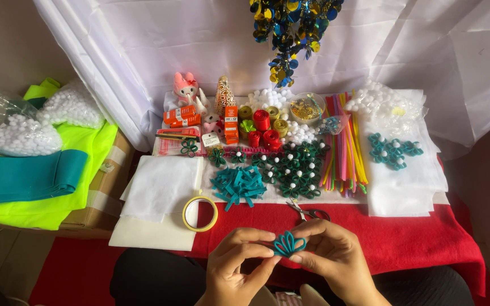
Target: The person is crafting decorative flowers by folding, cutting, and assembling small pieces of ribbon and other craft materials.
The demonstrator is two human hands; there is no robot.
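A teal looped-felt petal piece (pixel 288 243) is pinched between the left hand (pixel 235 266) and right hand (pixel 336 258) above the red cloth-covered surface (pixel 404 238).

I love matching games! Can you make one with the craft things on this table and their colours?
Things:
1. roll of tape
2. looped felt petal piece held in both hands
3. bundle of thin plastic straws
4. plush bunny toy

Colours:
A. pink
B. teal
C. pale yellow
D. many bright colours

Pairs: 1-C, 2-B, 3-D, 4-A
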